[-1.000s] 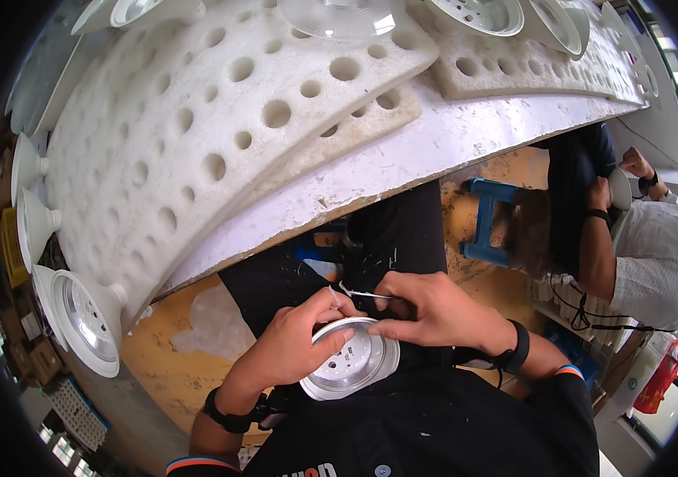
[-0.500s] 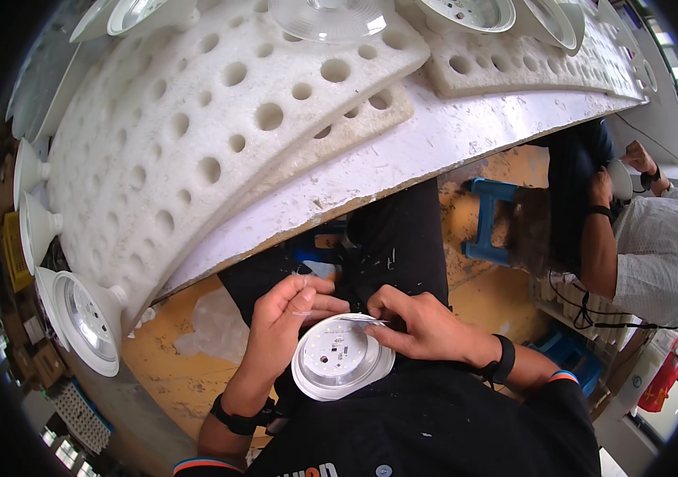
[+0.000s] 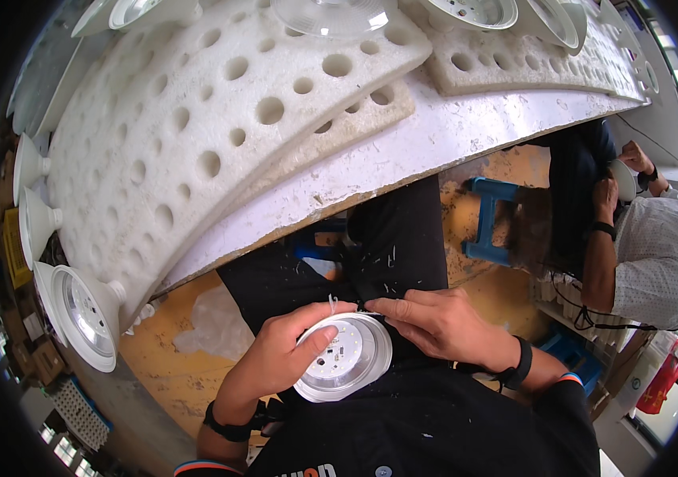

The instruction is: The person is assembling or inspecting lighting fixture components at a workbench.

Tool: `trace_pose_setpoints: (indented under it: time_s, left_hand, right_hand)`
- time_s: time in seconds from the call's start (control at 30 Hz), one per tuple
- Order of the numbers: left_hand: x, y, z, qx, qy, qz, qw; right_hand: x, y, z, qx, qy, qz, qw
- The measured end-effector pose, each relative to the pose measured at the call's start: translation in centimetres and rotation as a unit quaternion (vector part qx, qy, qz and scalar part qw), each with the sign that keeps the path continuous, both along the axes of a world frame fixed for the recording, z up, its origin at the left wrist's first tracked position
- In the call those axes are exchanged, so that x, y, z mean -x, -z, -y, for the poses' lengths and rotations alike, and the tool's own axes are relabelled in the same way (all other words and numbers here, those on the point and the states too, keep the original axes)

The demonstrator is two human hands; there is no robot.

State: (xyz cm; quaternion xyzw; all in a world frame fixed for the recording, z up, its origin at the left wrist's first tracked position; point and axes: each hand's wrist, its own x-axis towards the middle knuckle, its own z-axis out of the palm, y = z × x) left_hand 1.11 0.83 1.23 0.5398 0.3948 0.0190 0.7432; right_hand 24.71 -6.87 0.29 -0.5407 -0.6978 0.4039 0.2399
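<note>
A round white lamp housing [image 3: 372, 354] sits tilted in my lap, its open side facing up. Inside it lies a white disc-shaped LED board [image 3: 342, 355] with small components. My left hand [image 3: 281, 348] is closed round the housing's left side, thumb over the rim and fingers along the far outer edge. At the far right rim is my right hand [image 3: 444, 324], its fingers bent and pressed together; whatever they pinch is hidden. A thin pale strip [image 3: 332, 304] sticks up beside my left fingertips.
Thick white foam boards [image 3: 219, 103] with round holes cover much of the table [image 3: 466, 119]. Lamp housings [image 3: 88, 318] stand along the left edge, and more at the back. A blue stool [image 3: 486, 222] and a seated co-worker [image 3: 657, 246] are on the right.
My left hand has gone from raised beside the housing to gripping its left side, thumb over the rim. My right hand has shifted slightly right and its fingers have straightened somewhat.
</note>
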Motion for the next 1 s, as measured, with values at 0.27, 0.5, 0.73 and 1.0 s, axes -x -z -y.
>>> trace_pose_setpoints:
  time_s: [0.27, 0.5, 0.73, 1.0]
  left_hand:
    - [-0.3, -0.2, -0.3, -0.066, 0.027, -0.015, 0.997]
    - [-1.1, -0.6, 0.1, -0.09, 0.044, -0.035, 0.994]
    - [-1.3, 0.0, -0.3, -0.104, 0.069, -0.054, 0.991]
    - [-1.1, -0.2, -0.1, -0.087, 0.063, -0.063, 0.992]
  right_hand:
    - [-0.5, -1.8, -0.8, -0.06, -0.053, 0.087, 0.993]
    - [0.1, -3.4, -1.3, 0.0, -0.087, 0.148, 0.985]
    - [0.9, -3.1, -2.8, -0.034, -0.15, 0.146, 0.977]
    - [0.8, -3.5, -3.3, -0.022, -0.154, 0.121, 0.98]
